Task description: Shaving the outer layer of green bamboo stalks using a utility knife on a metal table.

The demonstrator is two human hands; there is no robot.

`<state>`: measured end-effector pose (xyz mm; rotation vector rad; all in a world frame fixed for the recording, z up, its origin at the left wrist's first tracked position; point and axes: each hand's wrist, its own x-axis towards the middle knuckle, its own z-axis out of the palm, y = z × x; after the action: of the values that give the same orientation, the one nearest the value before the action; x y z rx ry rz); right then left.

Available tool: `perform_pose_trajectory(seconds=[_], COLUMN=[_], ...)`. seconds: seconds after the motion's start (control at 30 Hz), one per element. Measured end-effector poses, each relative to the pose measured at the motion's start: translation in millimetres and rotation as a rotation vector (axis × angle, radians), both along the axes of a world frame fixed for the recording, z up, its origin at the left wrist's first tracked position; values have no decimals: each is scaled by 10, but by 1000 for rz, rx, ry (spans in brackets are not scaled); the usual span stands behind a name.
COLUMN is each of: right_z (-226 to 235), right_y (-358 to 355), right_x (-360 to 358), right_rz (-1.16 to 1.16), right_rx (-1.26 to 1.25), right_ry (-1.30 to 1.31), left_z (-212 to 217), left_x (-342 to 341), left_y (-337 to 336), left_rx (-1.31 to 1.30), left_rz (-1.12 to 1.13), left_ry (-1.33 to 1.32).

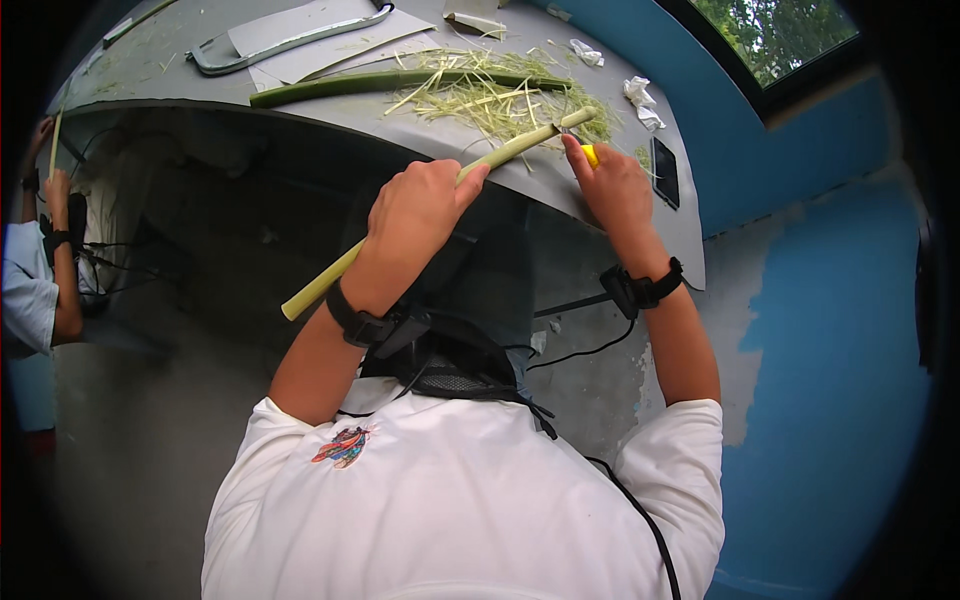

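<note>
My left hand is wrapped round a peeled, pale green bamboo stick. The stick slants from below my left forearm up to the right, its far end over the table's front part. My right hand is closed on a yellow-handled knife; most of the handle is hidden in the fist. Its blade meets the stick near a dark ring, close to the far end. Just beyond lies a heap of green shavings, partly over a darker green bamboo pole.
On the grey table lie a hacksaw, paper sheets, crumpled tissues and a dark phone near the right edge. A blue wall stands at the right. Another person holds a thin stick at far left.
</note>
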<state>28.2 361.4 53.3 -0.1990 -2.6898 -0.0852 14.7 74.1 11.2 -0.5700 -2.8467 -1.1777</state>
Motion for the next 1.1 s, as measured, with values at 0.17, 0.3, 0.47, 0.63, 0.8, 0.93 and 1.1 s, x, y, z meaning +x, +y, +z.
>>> perform_pose_trajectory(seconds=[0.17,0.3,0.47,0.63,0.8,0.93,1.1], right_z=[0,-23,-19,210,495,425,201], right_y=[365,319,350,552,554,704,837], right_x=[-89,-105,-86,39,180,333,454], right_rz=[-76,-121,-146,-73,-98,-105,-95], right_rx=[-17,-4,60,126,81,-168,-321], right_ry=[13,30,64,151,95,14,-7], left_z=[114,201,282,524,514,576,524], left_x=[17,51,103,109,106,111,223], left_y=[20,32,43,116,275,418,636], left_rx=[-55,-63,-77,-66,-49,-81,-52], left_rz=[0,10,1,-30,-36,-71,-37], left_ry=[33,8,-8,-53,-47,-53,-60])
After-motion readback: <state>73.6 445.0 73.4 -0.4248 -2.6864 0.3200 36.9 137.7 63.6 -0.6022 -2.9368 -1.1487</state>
